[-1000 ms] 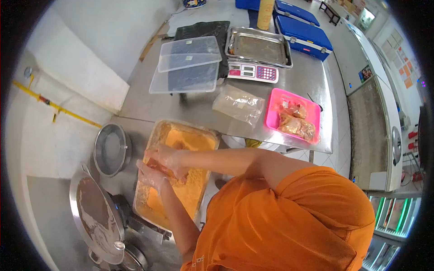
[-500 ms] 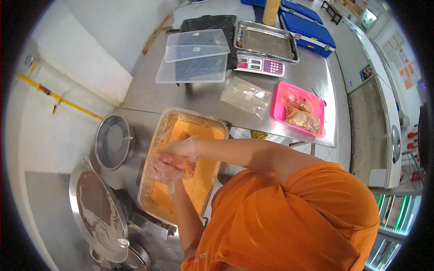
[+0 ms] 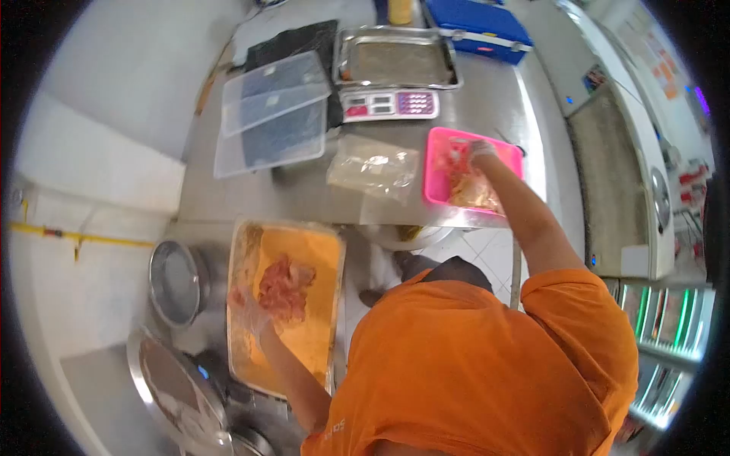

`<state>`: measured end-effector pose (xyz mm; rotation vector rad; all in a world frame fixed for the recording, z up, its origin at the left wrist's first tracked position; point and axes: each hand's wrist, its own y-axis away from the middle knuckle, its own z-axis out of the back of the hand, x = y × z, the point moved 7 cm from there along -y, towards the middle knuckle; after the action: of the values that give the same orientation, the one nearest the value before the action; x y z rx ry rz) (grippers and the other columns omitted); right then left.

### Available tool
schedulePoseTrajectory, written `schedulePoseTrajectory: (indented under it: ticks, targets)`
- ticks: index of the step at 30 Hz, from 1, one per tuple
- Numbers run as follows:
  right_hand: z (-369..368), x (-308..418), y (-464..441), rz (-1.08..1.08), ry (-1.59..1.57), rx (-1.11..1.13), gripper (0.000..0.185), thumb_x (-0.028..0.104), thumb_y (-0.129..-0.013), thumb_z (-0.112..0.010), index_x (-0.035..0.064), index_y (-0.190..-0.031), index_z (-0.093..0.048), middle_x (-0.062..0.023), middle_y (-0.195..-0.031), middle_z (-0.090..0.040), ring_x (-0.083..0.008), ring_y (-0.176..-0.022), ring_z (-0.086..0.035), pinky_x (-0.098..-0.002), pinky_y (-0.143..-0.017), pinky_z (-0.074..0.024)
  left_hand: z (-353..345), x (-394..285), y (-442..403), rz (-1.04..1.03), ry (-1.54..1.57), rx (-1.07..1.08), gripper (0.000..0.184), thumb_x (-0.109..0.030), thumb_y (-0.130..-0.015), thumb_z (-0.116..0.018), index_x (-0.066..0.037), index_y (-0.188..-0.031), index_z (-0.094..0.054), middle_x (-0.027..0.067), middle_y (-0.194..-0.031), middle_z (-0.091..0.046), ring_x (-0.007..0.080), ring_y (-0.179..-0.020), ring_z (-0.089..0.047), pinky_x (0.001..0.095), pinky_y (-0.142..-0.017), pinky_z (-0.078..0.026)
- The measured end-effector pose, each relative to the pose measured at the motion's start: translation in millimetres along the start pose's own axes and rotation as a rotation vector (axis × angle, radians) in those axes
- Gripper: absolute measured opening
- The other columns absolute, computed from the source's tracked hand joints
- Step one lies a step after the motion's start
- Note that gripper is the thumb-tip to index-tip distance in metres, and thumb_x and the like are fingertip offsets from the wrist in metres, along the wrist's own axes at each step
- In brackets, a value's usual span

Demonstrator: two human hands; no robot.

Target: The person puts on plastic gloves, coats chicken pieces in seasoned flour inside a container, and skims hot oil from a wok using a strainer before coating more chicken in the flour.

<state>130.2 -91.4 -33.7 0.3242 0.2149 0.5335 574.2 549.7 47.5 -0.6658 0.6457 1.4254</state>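
Note:
My left hand (image 3: 249,310), in a clear glove, is over the left side of a metal tub (image 3: 236,346) of orange powder. Its blurred fingers look apart, beside pieces of raw pinkish meat (image 3: 285,289) lying on the powder. My right hand (image 3: 482,150), gloved too, reaches into the upper part of a pink tray (image 3: 436,171). It touches or hovers over the contents there, and its fingertips are hidden. Bagged, pale brownish meat (image 3: 471,190) lies lower in that tray.
Clear plastic bag (image 3: 372,166), pink-and-white scale (image 3: 389,105), metal tray (image 3: 395,62) and translucent lids (image 3: 274,114) stand on the steel table. Left of the tub are a metal bowl (image 3: 176,283) and a wide pan of brownish liquid (image 3: 173,380). Blue coolers (image 3: 479,29) stand behind.
The meat both hands held over the tub now lies on the powder. My right hand has moved right to the pink tray; the left has come away from the meat. The view has shifted.

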Motion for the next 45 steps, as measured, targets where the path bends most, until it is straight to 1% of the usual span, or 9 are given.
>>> schedulePoseTrajectory:
  ticks: [10, 23, 29, 32, 35, 39, 41, 44, 45]
  targets:
    - [-18, -45, -27, 0.027, 0.024, 0.127, 0.037, 0.039, -0.095, -0.065, 0.0111, -0.118, -0.071, -0.0167, -0.105, -0.074, -0.0276, -0.093, -0.069, -0.0413, -0.086, -0.0558, 40, -32, 20, 0.177, 0.563, -0.114, 0.029, -0.023, -0.1, -0.068, -0.005, -0.121, -0.061, 0.0044, -0.114, -0.062, 0.0175, -0.107, -0.057, 0.033, -0.095, -0.046]
    - [16, -70, -14, 0.216, -0.974, -0.068, 0.038, 0.017, -0.084, -0.08, 0.0061, -0.118, -0.068, -0.0082, -0.093, -0.073, -0.0147, -0.09, -0.067, -0.0328, -0.083, -0.0555, 7, -63, 57, 0.069, 0.357, 0.071, 0.035, -0.04, -0.102, -0.064, -0.006, -0.113, -0.063, 0.0061, -0.109, -0.062, 0.0176, -0.098, -0.057, 0.0342, -0.086, -0.048]
    - [87, -22, 44, 0.177, -0.776, -0.142, 0.037, 0.02, -0.084, -0.081, 0.0075, -0.118, -0.07, -0.0075, -0.1, -0.074, -0.0174, -0.095, -0.07, -0.0343, -0.078, -0.058, -2, -100, 75, -0.026, 0.19, 0.049, 0.03, -0.034, -0.102, -0.063, -0.005, -0.109, -0.065, 0.0056, -0.101, -0.064, 0.0188, -0.088, -0.058, 0.0358, -0.08, -0.048]
    - [110, 39, 73, 0.439, -1.097, -0.121, 0.039, 0.017, -0.088, -0.078, 0.0077, -0.124, -0.067, -0.0088, -0.105, -0.072, -0.0194, -0.095, -0.07, -0.0345, -0.076, -0.0586, -26, -114, 92, -0.022, 0.617, 0.263, 0.026, -0.029, -0.102, -0.063, -0.005, -0.109, -0.065, 0.0055, -0.1, -0.065, 0.0201, -0.088, -0.059, 0.0361, -0.079, -0.049]
    - [143, 167, 141, 0.363, -1.645, 0.27, 0.036, 0.016, -0.094, -0.072, 0.0074, -0.128, -0.064, -0.0091, -0.11, -0.07, -0.0186, -0.095, -0.068, -0.0339, -0.076, -0.0584, -64, -145, 115, -0.063, 0.432, 0.512, 0.028, -0.023, -0.103, -0.063, -0.004, -0.124, -0.061, 0.0009, -0.1, -0.063, 0.0149, -0.085, -0.06, 0.0306, -0.074, -0.051]
    - [146, 358, 195, 0.933, -1.364, 0.57, 0.022, 0.023, -0.103, -0.06, 0.0034, -0.111, -0.063, -0.0077, -0.089, -0.07, -0.0219, -0.081, -0.069, -0.0388, -0.074, -0.0572, -74, -192, 121, 0.042, 0.541, 0.428, 0.038, -0.035, -0.103, -0.062, 0.0, -0.115, -0.066, 0.0083, -0.103, -0.07, 0.0176, -0.096, -0.064, 0.0334, -0.084, -0.052]
    - [166, 420, 226, 1.11, -0.891, -0.179, 0.033, 0.034, -0.104, -0.057, 0.0017, -0.101, -0.061, -0.01, -0.079, -0.067, -0.0222, -0.072, -0.067, -0.0415, -0.071, -0.0543, -61, -159, 91, 0.197, 0.597, 0.209, 0.039, -0.037, -0.105, -0.059, 0.002, -0.104, -0.067, 0.0082, -0.09, -0.069, 0.0181, -0.083, -0.064, 0.0349, -0.075, -0.052]
    - [155, 475, 256, 1.118, -1.022, -0.265, 0.044, 0.044, -0.105, -0.054, 0.0009, -0.103, -0.063, -0.0145, -0.079, -0.067, -0.0209, -0.071, -0.066, -0.0431, -0.07, -0.0522, -29, -121, 69, 0.172, 0.573, -0.066, 0.045, -0.038, -0.107, -0.054, 0.003, -0.089, -0.066, 0.0056, -0.072, -0.064, 0.0171, -0.066, -0.06, 0.0364, -0.061, -0.048]
    - [151, 489, 256, 1.017, -1.146, 0.002, 0.044, 0.043, -0.105, -0.054, 0.0011, -0.094, -0.063, -0.0129, -0.072, -0.065, -0.0199, -0.063, -0.063, -0.0407, -0.061, -0.0495, -11, -119, 66, 0.123, 0.544, -0.15, 0.048, -0.038, -0.108, -0.053, 0.003, -0.084, -0.064, 0.0044, -0.067, -0.062, 0.0164, -0.06, -0.057, 0.0367, -0.057, -0.047]
